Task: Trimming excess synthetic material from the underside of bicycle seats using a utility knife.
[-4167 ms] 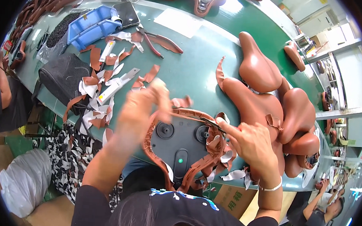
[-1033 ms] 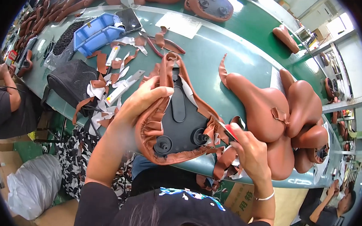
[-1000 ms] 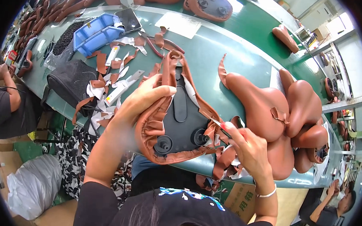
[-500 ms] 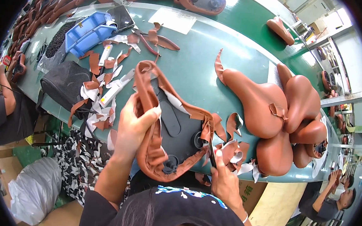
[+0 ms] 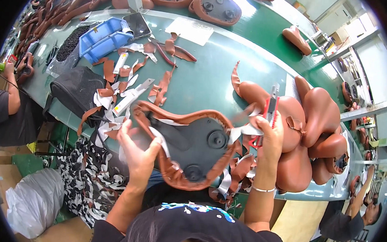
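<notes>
Gripping the saddle (image 5: 192,143) (underside up), left hand (image 5: 139,155); right hand (image 5: 269,135) clutches cutters (image 5: 271,109).

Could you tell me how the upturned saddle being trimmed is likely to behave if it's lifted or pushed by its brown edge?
The saddle probably has a stiff core: its black underside keeps its shape while the left hand props it. The brown cover edge looks floppy, wavy and loose, so it would likely fold. The curved top probably makes it rock when pushed.
</notes>
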